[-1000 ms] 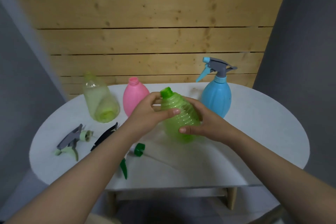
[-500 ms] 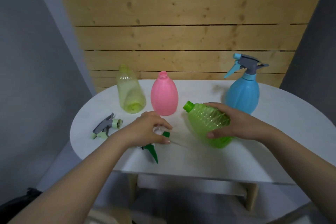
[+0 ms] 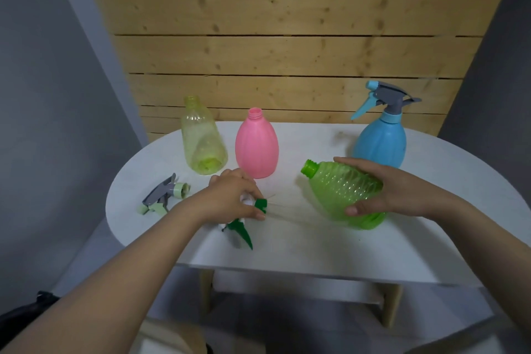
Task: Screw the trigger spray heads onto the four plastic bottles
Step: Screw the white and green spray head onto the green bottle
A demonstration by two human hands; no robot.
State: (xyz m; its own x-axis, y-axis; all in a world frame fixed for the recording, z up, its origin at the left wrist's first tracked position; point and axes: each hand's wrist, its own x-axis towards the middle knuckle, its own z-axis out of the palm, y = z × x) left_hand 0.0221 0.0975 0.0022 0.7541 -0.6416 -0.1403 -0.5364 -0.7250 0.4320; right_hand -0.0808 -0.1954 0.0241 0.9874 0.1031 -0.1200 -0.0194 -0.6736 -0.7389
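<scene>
My right hand (image 3: 393,190) grips the green ribbed bottle (image 3: 342,192), tilted so its open neck points left, its base on the white table (image 3: 316,241). My left hand (image 3: 232,198) is closed over the green-and-white trigger spray head (image 3: 244,227) lying on the table; its clear tube runs right towards the green bottle. A grey and pale-green spray head (image 3: 165,195) lies loose at the left. The yellow bottle (image 3: 202,141) and pink bottle (image 3: 256,144) stand open-necked at the back. The blue bottle (image 3: 380,138) carries a grey-blue spray head (image 3: 385,98).
A wooden slat wall (image 3: 287,37) rises right behind the table. Grey walls close in on both sides. The table's front edge runs just below the green spray head, with wooden legs (image 3: 207,287) underneath.
My left hand left the green bottle and dropped onto the green spray head. My right hand tilted the bottle and lowered it to the right. The camera view shifted left.
</scene>
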